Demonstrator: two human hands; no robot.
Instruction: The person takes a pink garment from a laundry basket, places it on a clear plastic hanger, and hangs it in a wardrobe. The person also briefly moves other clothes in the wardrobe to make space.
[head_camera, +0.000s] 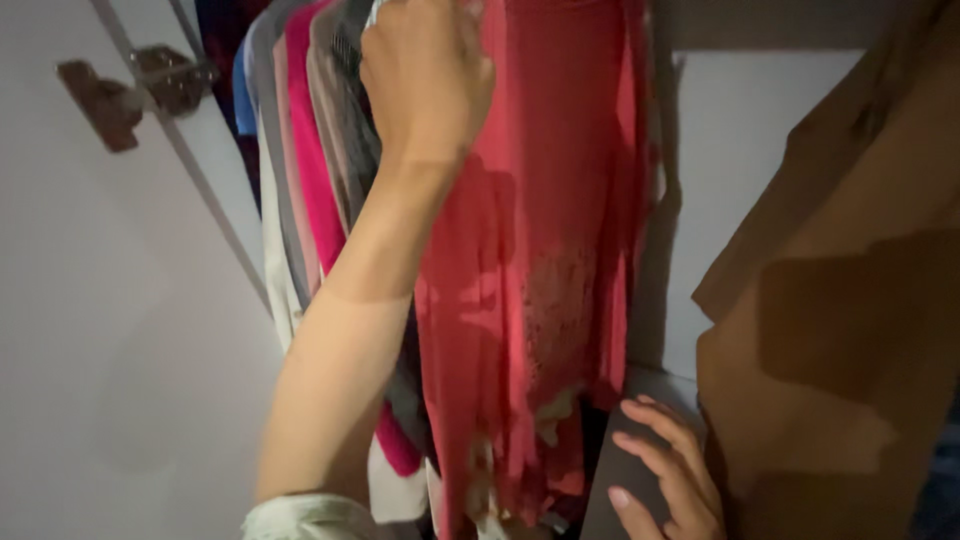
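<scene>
The left hand (425, 75) is raised to 12 o'clock of the view, arm extended upward, fingers clenched at the top of a red garment (545, 250) near its hanger line. The exact object inside the grip is hidden by the knuckles; it appears to be the garment's upper edge or its hanger. The red garment hangs full length at centre, just at 3 o'clock of the forearm and partly behind it.

The right hand (670, 470) sits at 5 o'clock, fingers spread flat against a dark grey panel (620, 470). It presses rather than grasps; the grip is released.

Step in hand, as judged: a hanging garment is being taken hold of at its top on the wardrobe rail. Any further handling calls for a firm hold at the top and room between the closely packed neighbours.

Surroundings: at 10 to 11 o'clock of the red garment hang a pink garment (305, 150) and grey garments (345, 120), touching one another. A white wardrobe door (110, 330) fills 9 o'clock, with a metal hinge (140, 85) at 10 o'clock. A brown cloth (850, 320) hangs at 3 o'clock. The white rear wall (740, 140) shows between. Lighting is dim, with hard shadows.
</scene>
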